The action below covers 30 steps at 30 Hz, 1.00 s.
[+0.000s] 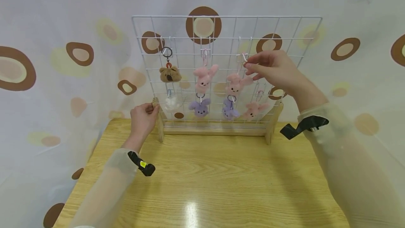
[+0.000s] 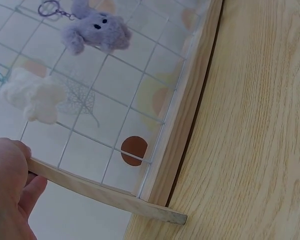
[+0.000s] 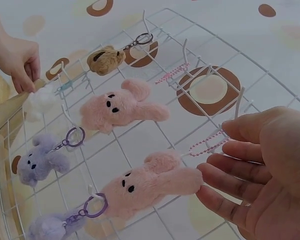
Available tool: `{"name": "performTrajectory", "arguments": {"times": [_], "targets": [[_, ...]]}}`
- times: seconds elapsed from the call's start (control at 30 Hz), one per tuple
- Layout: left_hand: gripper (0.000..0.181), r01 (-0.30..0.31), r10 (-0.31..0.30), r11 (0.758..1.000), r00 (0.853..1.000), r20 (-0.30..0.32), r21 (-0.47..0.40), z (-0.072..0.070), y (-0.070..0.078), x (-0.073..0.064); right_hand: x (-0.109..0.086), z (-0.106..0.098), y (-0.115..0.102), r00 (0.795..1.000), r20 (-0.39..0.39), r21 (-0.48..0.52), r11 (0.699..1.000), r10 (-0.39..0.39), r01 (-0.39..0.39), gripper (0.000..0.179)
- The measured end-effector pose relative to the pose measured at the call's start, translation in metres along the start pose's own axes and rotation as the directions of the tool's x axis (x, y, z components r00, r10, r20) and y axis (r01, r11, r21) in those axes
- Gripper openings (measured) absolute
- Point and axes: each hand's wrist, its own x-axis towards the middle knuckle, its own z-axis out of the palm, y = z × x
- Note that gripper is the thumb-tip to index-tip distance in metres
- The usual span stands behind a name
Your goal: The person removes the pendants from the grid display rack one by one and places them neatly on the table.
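The person's right hand (image 1: 275, 69) is up at the white wire grid (image 1: 227, 17), thumb and forefinger brought together in what looks like a pinch on the pink bead chain (image 3: 204, 140), close by the white hook (image 3: 239, 100). The other fingers spread loosely, their tips at the long ear of the pink plush rabbit (image 1: 235, 84) that hangs below. That rabbit is in the upper row, on the right; another pink rabbit (image 1: 205, 78) hangs beside it, and two purple plush rabbits (image 1: 200, 108) (image 1: 230, 111) hang lower down.

Over on the left, the left hand (image 1: 143, 119) grips the wooden upright (image 1: 160, 127) of the stand on the counter (image 1: 202, 171), thumb to one side and fingers to the other.

I'd guess the rabbit is very light, soft and fuzzy, in no danger from a squeeze and hardly likely to slip. Its chain seems the fussier part: thin, limp, apt to swing or snag on the wires. The best hold would be high on the loop, right beside the hook, with a spare finger steadying the plush body.
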Motion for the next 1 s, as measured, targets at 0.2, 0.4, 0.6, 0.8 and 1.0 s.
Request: {"name": "performTrajectory", "arguments": {"times": [0.2,0.4,0.6,0.8,1.0], "targets": [[0.028,-0.019,0.019,1.000,1.000,0.003,-0.007,0.000,-0.001,0.000,0.006,0.004,-0.001,1.000,0.026,-0.008,1.000,0.008,-0.008,0.033],[0.026,-0.046,0.046,0.999,0.999,0.002,-0.007,0.001,0.000,-0.001,0.010,0.008,-0.001,0.998,0.023,0.076,0.996,0.054,-0.055,0.033],[0.025,-0.066,0.066,0.998,0.998,0.000,-0.001,0.001,0.000,-0.001,0.011,0.010,0.000,0.996,-0.036,0.126,0.989,0.076,-0.071,0.030],[0.024,-0.066,0.066,0.998,0.998,-0.008,-0.001,0.000,0.000,-0.002,0.013,0.014,-0.004,0.991,-0.093,0.100,0.991,0.094,-0.085,0.027],[0.023,-0.078,0.078,0.997,0.997,-0.016,0.001,-0.001,0.000,-0.002,0.013,0.016,-0.008,0.989,-0.117,0.087,0.993,0.088,-0.078,0.027]]}}
